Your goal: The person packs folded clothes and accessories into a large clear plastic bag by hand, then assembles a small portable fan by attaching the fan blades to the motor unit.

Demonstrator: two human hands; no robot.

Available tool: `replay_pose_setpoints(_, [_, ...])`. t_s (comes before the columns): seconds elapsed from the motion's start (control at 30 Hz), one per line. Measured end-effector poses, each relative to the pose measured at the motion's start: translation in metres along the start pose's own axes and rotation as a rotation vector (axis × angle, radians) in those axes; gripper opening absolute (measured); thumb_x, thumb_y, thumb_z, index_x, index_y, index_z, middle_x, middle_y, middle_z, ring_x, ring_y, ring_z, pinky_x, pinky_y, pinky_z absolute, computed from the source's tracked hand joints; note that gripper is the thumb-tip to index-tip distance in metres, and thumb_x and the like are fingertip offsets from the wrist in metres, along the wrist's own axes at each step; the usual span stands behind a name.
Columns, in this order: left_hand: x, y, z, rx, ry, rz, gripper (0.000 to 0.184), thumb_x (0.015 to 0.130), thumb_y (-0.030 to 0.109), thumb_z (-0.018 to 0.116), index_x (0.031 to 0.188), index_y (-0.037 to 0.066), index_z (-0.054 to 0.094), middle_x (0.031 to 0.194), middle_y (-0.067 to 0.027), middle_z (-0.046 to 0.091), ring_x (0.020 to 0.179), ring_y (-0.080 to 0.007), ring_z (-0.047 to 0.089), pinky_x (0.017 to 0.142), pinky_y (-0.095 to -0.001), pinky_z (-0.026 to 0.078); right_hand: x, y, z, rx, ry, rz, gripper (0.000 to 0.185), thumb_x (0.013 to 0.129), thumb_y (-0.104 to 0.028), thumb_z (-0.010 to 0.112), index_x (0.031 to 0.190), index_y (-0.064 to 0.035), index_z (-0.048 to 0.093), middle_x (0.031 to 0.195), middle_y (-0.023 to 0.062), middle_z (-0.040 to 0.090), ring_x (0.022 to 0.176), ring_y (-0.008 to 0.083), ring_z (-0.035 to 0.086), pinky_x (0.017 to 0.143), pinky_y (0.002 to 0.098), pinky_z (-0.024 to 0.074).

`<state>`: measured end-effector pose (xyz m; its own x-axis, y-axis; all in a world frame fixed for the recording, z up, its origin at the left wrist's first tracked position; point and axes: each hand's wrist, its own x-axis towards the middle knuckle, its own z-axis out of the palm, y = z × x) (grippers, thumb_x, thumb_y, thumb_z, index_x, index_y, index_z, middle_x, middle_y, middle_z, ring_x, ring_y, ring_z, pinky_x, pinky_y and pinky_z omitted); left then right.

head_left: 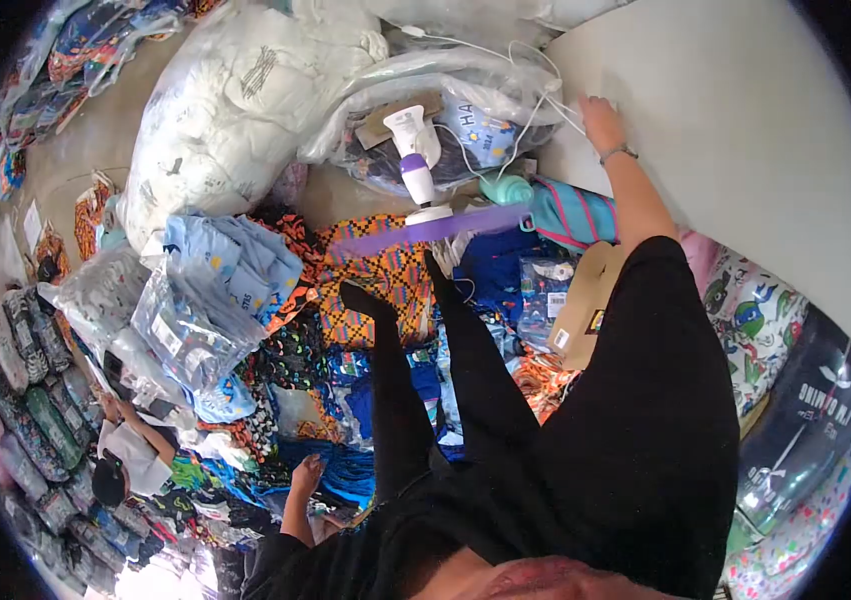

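My right hand [603, 125] is at the upper right against a pale flat surface, with a bracelet at the wrist. Its fingers are curled at the end of a white cable [535, 118]. The cable loops over clear plastic bags near a white and purple device [415, 178] with a long purple part [435, 232]. At the lower left, my left hand [307, 475] is raised with its fingers closed, beside blue fabric [345, 470]. Whatever it may hold is too small to make out. My black-clad legs stretch over patterned fabric [370, 265].
A large bag of white material [235, 110] lies at the upper left. Folded light blue garments [235, 265] and plastic packets surround my legs. A cardboard box [585, 305] and a teal bag [570, 215] lie on the right. Another person [135, 455] is at the lower left, by packed rolls.
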<state>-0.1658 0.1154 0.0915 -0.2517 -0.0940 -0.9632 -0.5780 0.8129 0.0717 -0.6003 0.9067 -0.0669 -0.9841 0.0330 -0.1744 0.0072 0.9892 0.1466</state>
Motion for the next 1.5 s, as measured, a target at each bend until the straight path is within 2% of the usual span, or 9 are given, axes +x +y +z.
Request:
replay_pose_setpoints(0.23, [0.004,0.029,-0.009,-0.035,0.052,-0.06,0.032,0.077,0.023,0.053,0.105,0.007,0.053,0.093,-0.0129,0.061,0.087,-0.0289,0.058,0.075,-0.0341,0.045,0.002,-0.011,-0.017,0.025,-0.17,0.087,0.015,0.076,-0.011,0.046,0.087,-0.0069,0.056,0.081,0.0136,0.057,0.08,0.0294,0.055,0.068,0.0399,0.0459])
replay_pose_setpoints(0.3, [0.013,0.027,-0.007,0.37,-0.01,0.321,0.034,0.079,0.024,0.053,0.108,0.008,0.052,0.095,-0.0138,0.06,0.089,-0.028,0.058,0.076,-0.0335,0.044,0.011,-0.024,-0.031,0.237,0.117,0.026,0.014,0.076,-0.013,0.046,0.084,-0.0066,0.056,0.082,0.0144,0.057,0.079,0.0297,0.055,0.069,0.0407,0.0453])
replay_pose_setpoints(0.53, [0.001,0.049,-0.008,-0.133,0.045,-0.026,0.033,0.08,0.026,0.053,0.109,0.009,0.052,0.094,-0.0149,0.06,0.088,-0.0265,0.058,0.074,-0.0323,0.045,0.061,-0.006,-0.078,0.085,0.125,0.324,0.016,0.075,-0.012,0.047,0.083,-0.0074,0.06,0.084,0.0155,0.059,0.072,0.0317,0.057,0.067,0.0381,0.0464])
replay_pose_setpoints(0.7, [-0.013,0.046,-0.015,-0.155,0.051,-0.027,0.033,0.08,0.026,0.054,0.108,0.009,0.053,0.092,-0.0144,0.061,0.087,-0.0265,0.059,0.074,-0.0317,0.045,0.094,-0.017,-0.138,0.799,0.497,0.152,0.016,0.074,-0.02,0.054,0.081,-0.0066,0.059,0.079,0.012,0.061,0.072,0.0275,0.058,0.064,0.0354,0.0461])
replay_pose_setpoints(0.77, [-0.024,0.066,-0.017,-0.133,0.086,-0.013,0.032,0.08,0.026,0.054,0.108,0.009,0.053,0.092,-0.0143,0.061,0.087,-0.0266,0.059,0.074,-0.0316,0.045,0.088,-0.027,-0.16,0.965,0.427,0.019,0.02,0.072,-0.025,0.055,0.079,-0.0077,0.059,0.081,0.0122,0.06,0.071,0.0269,0.058,0.065,0.0361,0.0461])
replay_pose_setpoints(0.83, [-0.029,0.071,-0.015,-0.11,0.119,-0.001,0.032,0.08,0.026,0.054,0.108,0.009,0.053,0.092,-0.0142,0.061,0.087,-0.0268,0.059,0.074,-0.0316,0.045,0.089,-0.016,-0.166,0.308,-0.619,-0.1,0.021,0.073,-0.028,0.054,0.079,-0.0082,0.059,0.082,0.012,0.061,0.071,0.0263,0.059,0.067,0.0352,0.0459])
replay_pose_setpoints(1.07, [-0.019,0.044,0.008,-0.169,0.054,-0.036,0.032,0.08,0.022,0.053,0.109,0.009,0.053,0.091,-0.0135,0.061,0.085,-0.0228,0.059,0.072,-0.0298,0.045,0.101,0.016,-0.138,0.727,0.563,0.32,0.017,0.075,-0.019,0.057,0.09,-0.0121,0.06,0.071,0.0061,0.061,0.066,0.0167,0.059,0.059,0.0272,0.0453])
replay_pose_setpoints(1.4, [-0.03,0.072,-0.007,-0.382,0.012,-0.048,0.027,0.08,0.01,0.048,0.105,0.008,0.057,0.09,-0.0059,0.061,0.075,-0.0107,0.056,0.068,-0.0227,0.044,0.061,-0.061,-0.281,1.777,0.06,-0.408,0.022,0.072,-0.017,0.063,0.085,-0.001,0.056,0.074,0.004,0.055,0.067,0.0109,0.05,0.061,0.0207,0.0384])
replay_pose_setpoints(1.5, [-0.033,0.068,-0.002,-0.387,0.026,-0.083,0.026,0.08,0.009,0.048,0.103,0.008,0.059,0.088,-0.0063,0.062,0.075,-0.011,0.056,0.068,-0.0233,0.044,0.065,-0.04,-0.31,1.819,0.363,-0.416,0.025,0.072,-0.017,0.062,0.09,-0.0015,0.055,0.075,0.005,0.056,0.067,0.0126,0.052,0.061,0.0222,0.0401])
